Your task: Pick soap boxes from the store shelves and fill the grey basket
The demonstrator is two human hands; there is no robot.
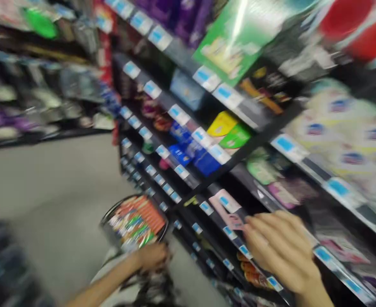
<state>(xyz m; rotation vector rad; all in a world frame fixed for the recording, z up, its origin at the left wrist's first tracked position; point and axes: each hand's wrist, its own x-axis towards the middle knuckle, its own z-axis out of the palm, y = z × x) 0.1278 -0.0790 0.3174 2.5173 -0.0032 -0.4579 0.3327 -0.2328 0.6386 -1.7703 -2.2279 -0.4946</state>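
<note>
My right hand (279, 249) reaches to the shelf rack on the right, its back toward me and its fingers stretched out side by side. The fingertips are at the edge of a flat pink package (228, 213) behind a price tag; whether they touch it is unclear. Low in the middle, my left hand (155, 256) is closed at the near rim of a dark-rimmed shopping basket (109, 213), blurred by motion. Inside the basket lie orange-red packs (151, 215) and shiny multicoloured packets (133, 228).
Dark shelves with blue-and-white price tags (178, 114) slant across the right. They hold blue packs (207, 160), a green box (229, 55) and pale packages (344, 128). Grey floor (47, 179) stretches left, toward another blurred shelf rack (37, 140).
</note>
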